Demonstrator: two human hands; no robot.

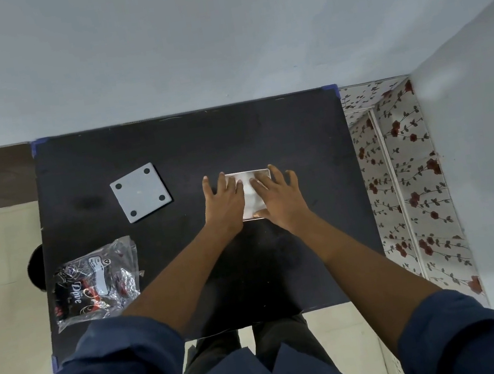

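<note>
Both hands, left hand (224, 201) and right hand (278, 196), pressed flat with spread fingers on the white sheet (250, 192) on the surface (200, 142), apparently smoothing it; next likely needs a firm, even fold.

On my feed both hands are flat on a white rectangular piece (250, 202), a bit off ctr of the black table (167, 141), toward 2 o'clock. Left hand (223, 201) covers its left edge and right hand (280, 199) the right side, fingers straight & spread. A grey square plate (140, 192) w/ 4 black dots lies at 10 o'clock, well apart. A crinkly clear plastic packet (96, 283) w/ dark contents sits at 8 o'clock by the table edge. There's a floral-print surface (415, 192) off the table at 3 o'clock.
</note>
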